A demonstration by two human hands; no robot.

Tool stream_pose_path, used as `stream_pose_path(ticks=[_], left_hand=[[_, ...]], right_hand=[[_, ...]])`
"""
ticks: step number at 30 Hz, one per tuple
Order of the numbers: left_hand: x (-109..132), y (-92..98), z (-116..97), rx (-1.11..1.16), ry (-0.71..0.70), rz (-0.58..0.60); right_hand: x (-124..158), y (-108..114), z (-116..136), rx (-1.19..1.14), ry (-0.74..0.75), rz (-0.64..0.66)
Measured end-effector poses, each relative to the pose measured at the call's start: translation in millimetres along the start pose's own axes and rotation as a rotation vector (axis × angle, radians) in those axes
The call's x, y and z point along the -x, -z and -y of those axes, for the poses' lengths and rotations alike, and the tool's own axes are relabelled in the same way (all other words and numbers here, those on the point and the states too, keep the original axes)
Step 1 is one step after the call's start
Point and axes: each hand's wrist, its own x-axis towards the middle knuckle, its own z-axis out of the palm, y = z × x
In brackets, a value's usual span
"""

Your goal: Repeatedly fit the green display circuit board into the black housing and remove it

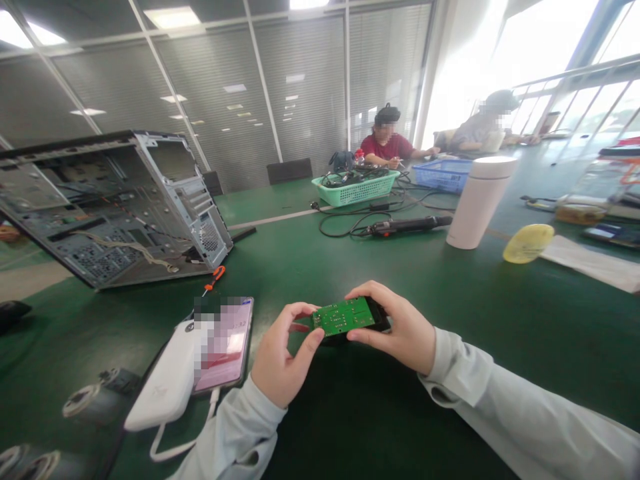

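Note:
A green circuit board (345, 316) lies face up between my two hands, low over the green table. Beneath it and at its right end shows a black casing (381, 315); how the two are joined is hidden. My left hand (287, 353) grips the board's left end between thumb and fingers. At the right end, my right hand (395, 323) pinches board and casing, thumb on the near edge and fingers on the far edge.
An open computer case (150, 207) stands left, near a white power bank (167, 373) and a phone (225, 343). Ahead are a black corded tool (407, 227), a pale bottle (477, 203), a green basket (357, 192) and a blue basket (440, 177). Two people sit beyond.

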Motion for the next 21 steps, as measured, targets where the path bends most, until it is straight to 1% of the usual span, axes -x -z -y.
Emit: stream_pose_path(ticks=[2,5,7,10,12,14,16,18,19,21], left_hand=[[0.2,3.0,-1.4,-0.122,-0.042,0.005],[-1.2,7.0,-2.6,-0.337,-0.162,0.063],[-2.6,7.8,-2.8,-0.423,-0.214,0.1],[-3.0,6.9,-3.3,-0.461,-0.209,0.122],[-1.9,6.0,-3.7,-0.419,-0.181,0.103],[-0.5,5.3,-3.1,-0.325,-0.131,0.047],[0.1,4.0,-0.8,-0.156,-0.031,-0.039],[-0.9,1.8,2.3,0.128,0.147,-0.103],[-1.9,0.6,3.7,0.312,0.266,-0.099],[-4.6,-1.8,5.2,0.697,0.517,-0.016]], right_hand=[[0.2,-0.1,0.8,0.037,0.027,-0.003],[0.7,-1.1,1.5,0.1,0.103,0.009],[1.2,-1.8,1.3,0.133,0.161,0.016],[1.7,-1.9,-1.0,0.152,0.19,0.014],[1.8,-1.0,-4.1,0.138,0.144,0.007],[1.6,0.3,-8.1,0.102,0.062,-0.002],[1.0,1.4,-12.7,0.064,-0.029,-0.009],[0.0,1.8,-17.0,0.044,-0.091,-0.006],[-0.5,1.7,-18.8,0.042,-0.101,-0.007],[-1.5,1.3,-21.1,0.052,-0.079,-0.018]])
